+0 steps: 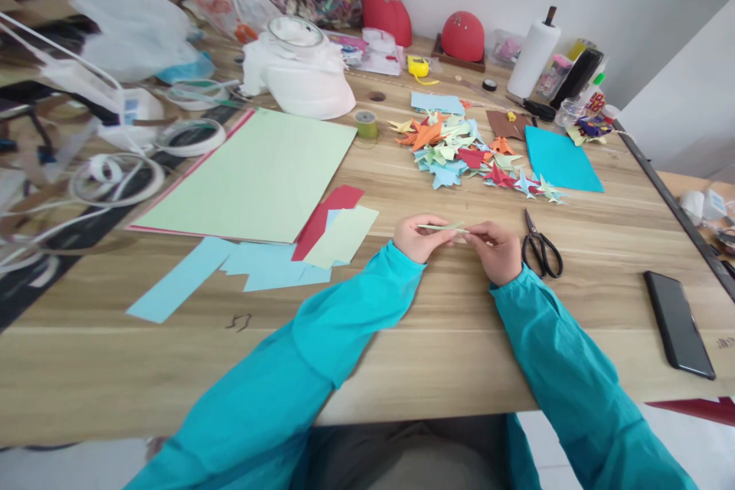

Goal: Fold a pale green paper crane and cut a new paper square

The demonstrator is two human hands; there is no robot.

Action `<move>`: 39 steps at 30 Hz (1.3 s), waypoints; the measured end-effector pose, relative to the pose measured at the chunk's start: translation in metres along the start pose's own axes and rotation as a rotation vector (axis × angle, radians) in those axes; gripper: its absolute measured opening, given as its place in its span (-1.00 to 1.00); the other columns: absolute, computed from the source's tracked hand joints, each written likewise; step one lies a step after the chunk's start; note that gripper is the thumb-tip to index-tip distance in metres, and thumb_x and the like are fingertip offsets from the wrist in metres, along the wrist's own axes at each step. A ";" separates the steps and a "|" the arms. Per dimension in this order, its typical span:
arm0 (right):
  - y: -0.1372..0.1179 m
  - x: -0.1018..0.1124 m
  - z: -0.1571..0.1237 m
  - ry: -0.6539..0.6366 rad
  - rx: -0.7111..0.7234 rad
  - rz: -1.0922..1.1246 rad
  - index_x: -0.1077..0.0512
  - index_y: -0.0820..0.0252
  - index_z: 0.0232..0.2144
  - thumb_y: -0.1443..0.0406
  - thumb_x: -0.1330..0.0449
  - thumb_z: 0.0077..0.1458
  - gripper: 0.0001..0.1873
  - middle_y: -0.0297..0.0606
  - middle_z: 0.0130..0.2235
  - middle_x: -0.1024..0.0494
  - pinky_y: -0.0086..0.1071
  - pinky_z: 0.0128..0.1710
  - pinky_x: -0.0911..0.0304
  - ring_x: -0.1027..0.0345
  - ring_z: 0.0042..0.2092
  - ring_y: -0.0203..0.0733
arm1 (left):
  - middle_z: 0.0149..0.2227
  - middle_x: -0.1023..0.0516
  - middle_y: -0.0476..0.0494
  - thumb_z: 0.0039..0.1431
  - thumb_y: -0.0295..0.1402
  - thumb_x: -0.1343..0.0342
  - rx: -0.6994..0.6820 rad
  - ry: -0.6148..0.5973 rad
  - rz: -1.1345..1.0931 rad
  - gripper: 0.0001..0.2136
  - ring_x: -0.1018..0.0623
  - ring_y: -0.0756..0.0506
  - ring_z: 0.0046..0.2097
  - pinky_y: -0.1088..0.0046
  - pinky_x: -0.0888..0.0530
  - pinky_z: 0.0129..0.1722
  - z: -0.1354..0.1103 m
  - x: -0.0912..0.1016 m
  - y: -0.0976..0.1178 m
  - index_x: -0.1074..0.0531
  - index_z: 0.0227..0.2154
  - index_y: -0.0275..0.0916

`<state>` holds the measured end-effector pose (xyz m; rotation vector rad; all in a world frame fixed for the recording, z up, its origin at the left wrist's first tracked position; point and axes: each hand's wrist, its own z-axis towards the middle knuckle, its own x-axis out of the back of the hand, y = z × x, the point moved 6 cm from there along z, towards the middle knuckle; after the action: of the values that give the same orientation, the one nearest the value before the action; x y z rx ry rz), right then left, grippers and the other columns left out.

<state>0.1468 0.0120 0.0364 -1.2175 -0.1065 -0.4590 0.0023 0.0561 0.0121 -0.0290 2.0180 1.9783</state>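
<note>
Both of my hands meet over the wooden table (402, 337) near its front edge. My left hand (418, 237) and my right hand (497, 251) pinch the two ends of a small, pale green folded paper piece (443, 227), held flat and edge-on between them. Teal sleeves cover both arms. Black-handled scissors (540, 246) lie just right of my right hand. A heap of several folded paper cranes (465, 153) in orange, red, blue and green lies beyond my hands.
A large pale green sheet (253, 172) lies at the left centre with blue, red and green offcuts (276, 256) below it. A blue sheet (560, 159) sits right of the cranes. A black phone (678, 323) rests at the right. Tape rolls, bags and a paper-towel roll (533, 57) crowd the back.
</note>
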 end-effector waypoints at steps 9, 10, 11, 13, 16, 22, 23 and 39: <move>0.016 0.006 0.001 0.107 -0.165 0.074 -0.51 0.20 -0.51 0.25 -0.29 -0.18 -0.87 -0.28 -0.51 -0.54 -0.35 -0.41 -0.32 -0.39 -0.46 -0.24 | -0.57 -0.55 -0.11 -0.46 -0.25 -0.38 0.035 0.115 -0.022 -0.64 -0.55 -0.10 -0.51 0.34 -0.53 -0.40 0.003 0.008 0.000 -0.49 -0.53 -0.36; 0.017 0.006 0.001 0.102 -0.187 0.111 -0.51 0.21 -0.50 0.23 -0.29 -0.18 -0.84 -0.28 -0.52 -0.53 -0.35 -0.42 -0.32 -0.39 -0.47 -0.24 | -0.56 -0.55 -0.11 -0.46 -0.25 -0.37 0.034 0.116 -0.018 -0.63 -0.55 -0.10 -0.51 0.33 -0.53 -0.39 0.004 0.009 -0.001 -0.49 -0.52 -0.36; 0.017 0.004 0.001 0.088 -0.207 0.158 -0.50 0.21 -0.48 0.22 -0.29 -0.17 -0.82 -0.29 -0.53 -0.53 -0.36 -0.44 -0.31 -0.39 -0.48 -0.25 | -0.55 -0.56 -0.12 -0.46 -0.25 -0.37 0.025 0.112 -0.011 -0.63 -0.55 -0.10 -0.50 0.32 -0.53 -0.38 0.005 0.009 -0.001 -0.50 -0.52 -0.36; 0.016 0.000 0.000 0.048 -0.245 0.261 -0.50 0.21 -0.44 0.17 -0.26 -0.14 -0.77 -0.29 -0.53 -0.53 -0.39 -0.48 -0.30 -0.39 -0.48 -0.26 | -0.50 -0.57 -0.15 -0.45 -0.26 -0.37 -0.021 0.093 0.012 -0.66 -0.56 -0.11 -0.47 0.30 -0.53 -0.34 0.006 0.009 -0.001 -0.50 -0.54 -0.36; 0.013 -0.005 0.000 -0.002 -0.262 0.346 -0.49 0.20 -0.42 0.13 -0.24 -0.11 -0.75 -0.30 -0.51 -0.54 -0.41 -0.50 -0.29 -0.38 -0.49 -0.28 | -0.42 -0.59 -0.18 -0.42 -0.30 -0.36 -0.108 0.057 0.058 -0.72 -0.56 -0.13 -0.38 0.29 -0.52 -0.27 0.006 0.007 0.000 -0.51 -0.56 -0.33; 0.013 -0.008 -0.001 -0.084 -0.288 0.289 -0.40 0.23 -0.66 0.09 -0.23 -0.09 -0.67 -0.35 -0.66 -0.43 -0.47 -0.60 -0.20 -0.26 -0.63 -0.37 | -0.38 -0.58 -0.19 -0.37 -0.35 -0.33 -0.151 0.066 0.084 -0.79 -0.56 -0.12 -0.33 0.32 -0.51 -0.26 0.006 0.008 0.001 -0.51 -0.57 -0.33; 0.014 -0.008 -0.001 -0.086 -0.296 0.291 -0.39 0.23 -0.67 0.08 -0.22 -0.09 -0.65 -0.35 -0.67 -0.42 -0.47 -0.61 -0.19 -0.25 -0.63 -0.37 | -0.38 -0.58 -0.19 -0.37 -0.35 -0.33 -0.146 0.069 0.074 -0.79 -0.56 -0.12 -0.33 0.32 -0.51 -0.27 0.006 0.009 0.001 -0.51 -0.57 -0.33; 0.023 -0.003 0.000 0.049 -0.303 0.400 -0.46 0.22 -0.50 0.09 -0.20 -0.07 -0.71 -0.40 -0.61 -0.38 -0.49 -0.63 -0.16 -0.24 -0.59 -0.38 | -0.53 -0.56 -0.14 -0.37 -0.34 -0.33 0.006 -0.103 0.163 -0.76 -0.53 -0.06 -0.50 0.43 -0.47 -0.47 0.002 -0.005 -0.013 -0.50 -0.55 -0.34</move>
<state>0.1531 0.0188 0.0155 -1.4812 0.2545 -0.1559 0.0109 0.0568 0.0010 0.2418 2.0167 2.0249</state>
